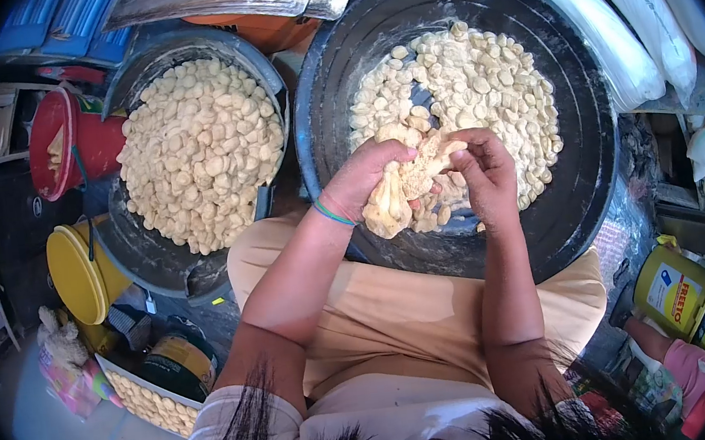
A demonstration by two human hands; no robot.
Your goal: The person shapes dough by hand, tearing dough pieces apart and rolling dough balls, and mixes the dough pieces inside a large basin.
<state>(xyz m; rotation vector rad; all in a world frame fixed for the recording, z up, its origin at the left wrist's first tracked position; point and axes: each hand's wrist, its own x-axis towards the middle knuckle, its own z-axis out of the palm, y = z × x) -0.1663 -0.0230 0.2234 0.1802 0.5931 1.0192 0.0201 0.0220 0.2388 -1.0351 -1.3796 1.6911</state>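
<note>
Over the big black basin (584, 135) I hold a pale, floury piece of dough (389, 203), stretched and uneven. My left hand (365, 176), with a teal band at the wrist, is closed around its left part, and some of it hangs below the fingers. With thumb and fingers, my right hand (489, 171) pinches the dough's right end. Beneath both hands, many small flattened dough pieces (492, 76) lie in the basin, dusted with flour. The hands hide part of the basin's floor.
To the left stands a dark tub (141, 251) heaped with similar pieces. Near it are a red bucket (48, 144) and a yellow bucket (75, 275). White sacks (607, 30) line the upper right. A tin (673, 289) and another person's leg (649, 339) are at lower right.
</note>
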